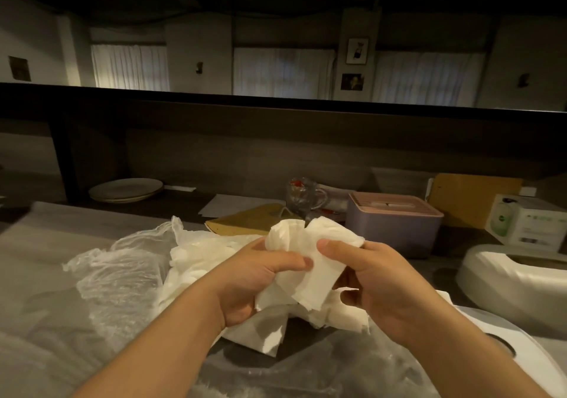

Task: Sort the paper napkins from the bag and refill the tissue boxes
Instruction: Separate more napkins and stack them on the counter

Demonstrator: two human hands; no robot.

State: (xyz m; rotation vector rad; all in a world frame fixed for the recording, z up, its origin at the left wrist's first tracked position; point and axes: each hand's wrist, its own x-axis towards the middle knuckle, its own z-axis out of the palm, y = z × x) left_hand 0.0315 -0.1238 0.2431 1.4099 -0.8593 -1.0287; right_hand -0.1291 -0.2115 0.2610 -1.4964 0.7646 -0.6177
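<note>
Gripping a crumpled bunch of white paper napkins [310, 262], both hands meet above the grey counter [61, 244]. The left hand [254, 278] has its fingers curled round the lower left of the bunch, thumb lying across the top; the right hand [377, 281] pinches a folded napkin at the bunch's right edge between thumb and fingers. More loose napkins [196, 259] lie heaped just left of the hands, spilling from a clear plastic bag [119, 272] spread open on the counter. Behind the hands stands a lilac tissue box [395, 229] with a slotted pink lid (closed, as far as the dim light lets me judge). At the right sit two white tissue-box shells [503, 278], one nearer the bottom edge. Stacked plates [125, 189] and a glass mug [303, 196] rest farther back.
</note>
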